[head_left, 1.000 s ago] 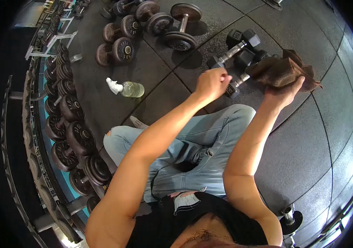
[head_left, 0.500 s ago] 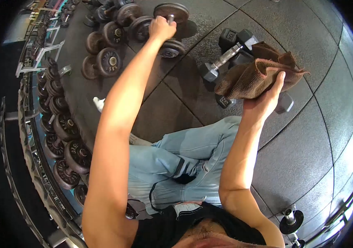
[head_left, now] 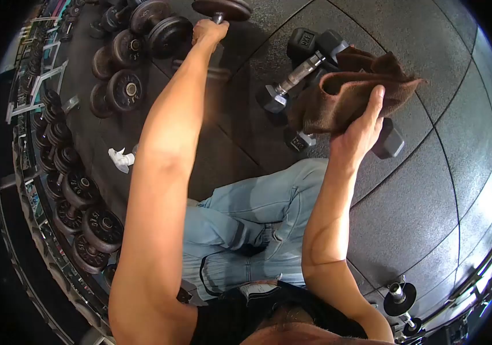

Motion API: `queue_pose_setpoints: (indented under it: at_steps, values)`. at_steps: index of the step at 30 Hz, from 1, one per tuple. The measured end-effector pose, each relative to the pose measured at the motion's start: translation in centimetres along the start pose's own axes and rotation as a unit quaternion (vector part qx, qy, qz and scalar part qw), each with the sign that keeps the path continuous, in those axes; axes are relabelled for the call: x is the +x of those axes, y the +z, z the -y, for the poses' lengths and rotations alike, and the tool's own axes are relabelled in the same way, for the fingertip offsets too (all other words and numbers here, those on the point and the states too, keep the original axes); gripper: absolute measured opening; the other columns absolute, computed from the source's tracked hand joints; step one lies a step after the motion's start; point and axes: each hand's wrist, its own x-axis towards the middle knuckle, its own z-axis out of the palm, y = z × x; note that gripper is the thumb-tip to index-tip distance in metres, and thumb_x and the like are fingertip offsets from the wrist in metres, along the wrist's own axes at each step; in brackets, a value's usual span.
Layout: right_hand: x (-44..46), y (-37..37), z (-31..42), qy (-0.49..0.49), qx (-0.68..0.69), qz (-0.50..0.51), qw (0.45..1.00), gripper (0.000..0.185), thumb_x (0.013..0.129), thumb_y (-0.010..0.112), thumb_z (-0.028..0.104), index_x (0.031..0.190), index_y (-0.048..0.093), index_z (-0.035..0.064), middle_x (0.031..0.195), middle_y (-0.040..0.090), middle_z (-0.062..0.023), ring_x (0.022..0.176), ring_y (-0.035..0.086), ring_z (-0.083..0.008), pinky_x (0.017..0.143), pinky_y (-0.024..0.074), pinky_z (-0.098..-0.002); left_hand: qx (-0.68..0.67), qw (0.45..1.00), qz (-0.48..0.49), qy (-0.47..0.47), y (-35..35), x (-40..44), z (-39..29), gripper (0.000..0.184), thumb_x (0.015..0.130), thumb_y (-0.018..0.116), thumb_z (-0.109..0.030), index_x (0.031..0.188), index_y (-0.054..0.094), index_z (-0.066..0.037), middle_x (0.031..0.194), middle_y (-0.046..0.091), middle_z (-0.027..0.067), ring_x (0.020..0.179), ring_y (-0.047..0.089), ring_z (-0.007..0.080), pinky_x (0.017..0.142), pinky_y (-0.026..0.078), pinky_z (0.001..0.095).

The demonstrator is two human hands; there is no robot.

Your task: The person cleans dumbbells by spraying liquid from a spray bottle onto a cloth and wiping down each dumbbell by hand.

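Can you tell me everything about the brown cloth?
The brown cloth looks soft and towel-like, with a reddish-brown edge. It's bunched into loose folds, one curling open like a little pocket. The person's right hand holds it, thumb pressed on the near side. It's above the black hex dumbbells on the floor, hiding parts of them. I can't tell if it touches them.
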Motion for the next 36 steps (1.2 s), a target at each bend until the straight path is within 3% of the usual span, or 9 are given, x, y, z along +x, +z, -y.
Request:
queue_pose_setpoints:
  at_steps: [4,7,8,9,11,15,31,35,36]
  values:
    - [0.1,-0.5,0.2,-0.054,-0.023,0.02,0.998,0.041,0.095,0.064,0.03,0.121,0.057,-0.0016,0.11,0.066,-0.0108,0.096,0.066,-0.0198,0.082,0.0578,-0.0335,0.005,0.985,-0.063,0.16,0.2,-3.7,1.7,0.05,0.072,0.073,-0.044,0.099,0.073,-0.002,0.091,0.073,0.0164,0.094,0.069,0.0369,0.082,0.054,0.0436]
    - [-0.1,-0.8,0.1,-0.084,-0.044,0.018,0.995,0.039,0.095,0.064,0.029,0.118,0.059,-0.002,0.11,0.066,-0.01,0.094,0.066,-0.0183,0.082,0.0573,-0.0321,-0.053,0.956,-0.096,0.274,0.6,-5.6,3.7,0.043,0.073,0.072,-0.042,0.094,0.075,-0.005,0.097,0.072,0.019,0.099,0.067,0.0373,0.083,0.053,0.0445]
    - [-0.2,-0.8,0.3,-0.081,-0.041,0.023,0.996,0.038,0.096,0.064,0.029,0.118,0.06,-0.0009,0.11,0.065,-0.0077,0.096,0.062,-0.0161,0.086,0.0517,-0.0308,-0.172,0.936,-0.07,0.299,1.9,-4.5,6.1,0.047,0.074,0.072,-0.044,0.103,0.073,-0.008,0.107,0.07,0.0195,0.105,0.064,0.0382,0.086,0.052,0.0447]
    - [-0.4,-0.8,0.4,-0.079,-0.038,0.028,0.996,0.036,0.097,0.064,0.029,0.118,0.061,0.0002,0.111,0.065,-0.0054,0.099,0.059,-0.0139,0.091,0.0461,-0.0294,-0.062,0.944,-0.115,0.302,0.2,-7.4,5.1,0.051,0.078,0.071,-0.043,0.114,0.067,-0.008,0.116,0.067,0.0195,0.113,0.06,0.0372,0.093,0.05,0.0435]
    - [-0.5,-0.5,0.8,-0.084,-0.031,0.024,0.996,0.036,0.097,0.064,0.029,0.118,0.061,0.0002,0.111,0.065,-0.0054,0.099,0.058,-0.0137,0.091,0.0458,-0.0295,-0.086,0.875,-0.162,0.449,-0.6,-8.7,6.3,0.051,0.082,0.07,-0.039,0.121,0.063,-0.008,0.123,0.063,0.0192,0.119,0.056,0.036,0.099,0.046,0.044]
    - [-0.9,-0.7,0.5,-0.098,-0.03,0.031,0.994,0.041,0.095,0.065,0.03,0.12,0.059,-0.0015,0.111,0.066,-0.0092,0.097,0.064,-0.0178,0.086,0.0536,-0.0308,-0.085,0.875,-0.164,0.447,-2.1,-10.3,10.7,0.051,0.082,0.071,-0.038,0.122,0.062,-0.008,0.124,0.063,0.0184,0.119,0.056,0.0352,0.1,0.046,0.0434]
    - [-1.9,0.4,-0.6,-0.001,0.017,0.102,0.995,0.06,0.092,0.066,0.041,0.13,0.049,-0.002,0.123,0.058,-0.014,0.109,0.061,-0.0277,0.091,0.0538,-0.0416,-0.147,0.901,-0.182,0.365,2.7,-11.6,22.3,0.05,0.084,0.072,-0.032,0.125,0.058,-0.007,0.128,0.06,0.0143,0.118,0.056,0.031,0.103,0.043,0.0402]
    - [-2.6,-0.2,0.0,0.105,0.151,0.242,0.953,0.053,0.097,0.049,0.047,0.133,0.049,0.008,0.128,0.057,-0.0123,0.117,0.056,-0.0321,0.098,0.0494,-0.0476,-0.123,0.913,-0.194,0.337,-1.8,-19.0,23.7,0.044,0.082,0.071,-0.034,0.115,0.065,-0.006,0.113,0.066,0.0196,0.108,0.06,0.0363,0.092,0.049,0.0458]
    - [-3.0,0.1,0.4,0.104,0.153,0.237,0.954,0.057,0.097,0.042,0.053,0.136,0.048,0.0114,0.132,0.056,-0.0119,0.122,0.054,-0.0321,0.104,0.0443,-0.0514,-0.062,0.955,-0.048,0.286,-4.4,-21.8,24.6,0.04,0.083,0.07,-0.04,0.103,0.068,-0.005,0.102,0.068,0.0189,0.098,0.063,0.0366,0.086,0.051,0.0453]
